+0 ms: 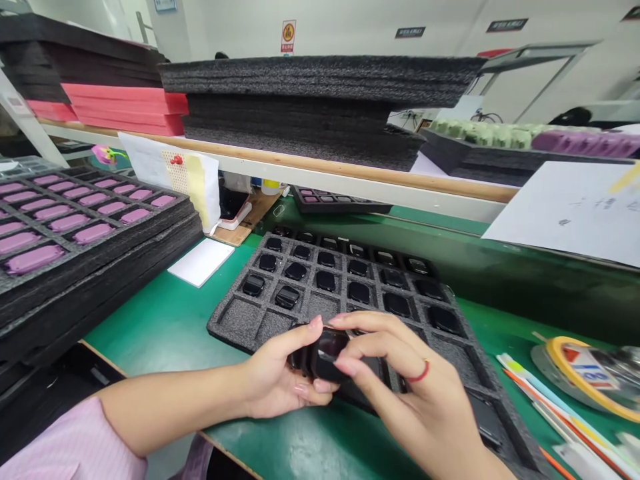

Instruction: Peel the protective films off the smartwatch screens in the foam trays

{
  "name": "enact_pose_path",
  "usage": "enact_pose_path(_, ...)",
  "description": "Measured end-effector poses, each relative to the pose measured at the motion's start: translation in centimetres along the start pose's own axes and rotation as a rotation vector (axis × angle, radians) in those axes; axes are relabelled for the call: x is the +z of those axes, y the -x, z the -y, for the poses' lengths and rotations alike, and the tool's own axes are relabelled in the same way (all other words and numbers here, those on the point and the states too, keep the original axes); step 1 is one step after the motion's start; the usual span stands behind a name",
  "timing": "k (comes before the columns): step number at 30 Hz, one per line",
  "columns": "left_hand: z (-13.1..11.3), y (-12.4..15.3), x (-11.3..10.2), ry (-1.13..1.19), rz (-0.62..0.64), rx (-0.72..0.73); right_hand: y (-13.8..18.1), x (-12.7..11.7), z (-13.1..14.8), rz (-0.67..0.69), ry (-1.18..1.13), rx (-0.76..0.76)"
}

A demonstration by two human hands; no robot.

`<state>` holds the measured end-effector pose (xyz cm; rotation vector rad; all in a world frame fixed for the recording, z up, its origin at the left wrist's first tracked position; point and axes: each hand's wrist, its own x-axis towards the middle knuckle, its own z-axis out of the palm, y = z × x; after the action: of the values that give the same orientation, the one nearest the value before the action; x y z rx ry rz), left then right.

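Observation:
In front of me, my left hand [280,377] and my right hand [410,373] hold a small black watch case [327,357] between them. It has a rounded-square shape and a glossy face. My left thumb and fingers close round its left side, with another dark part showing near the palm. The right thumb and fingers pinch its right side and upper edge. Beneath and behind my hands lies a grey foam tray [323,305] with square pockets. Several black glossy watch cases [327,281] sit in its rows. My hands hide part of the nearer pockets.
Stacked foam trays with purple pieces [93,232] stand at left, beside a white paper pad [201,261]. A tape roll [590,373] and thin coloured sticks [555,407] lie at right. Above runs a shelf [320,175] carrying black foam sheets [300,120].

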<state>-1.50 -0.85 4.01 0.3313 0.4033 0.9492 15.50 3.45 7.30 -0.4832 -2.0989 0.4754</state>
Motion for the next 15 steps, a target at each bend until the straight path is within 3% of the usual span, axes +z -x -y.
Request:
enact_pose_path(3,0.0,0.0,-0.3,-0.011,0.033,-0.028,0.1,-0.5,0.0,-0.243,-0.103,0.144)
enact_pose_path(5,0.0,0.1,-0.4,-0.013,0.063,-0.034,0.3,-0.7,-0.1,-0.334,-0.198,0.236)
enact_pose_path(7,-0.1,0.1,-0.4,-0.005,0.095,-0.03,0.6,-0.6,-0.3,-0.272,-0.283,0.253)
enact_pose_path(11,-0.1,0.1,-0.3,-0.011,0.085,0.0,1.2,0.2,-0.7,0.02,-0.245,0.182)
enact_pose_path(15,0.1,0.1,-0.3,-0.047,0.054,0.005,1.6,0.8,-0.9,0.123,-0.142,0.133)
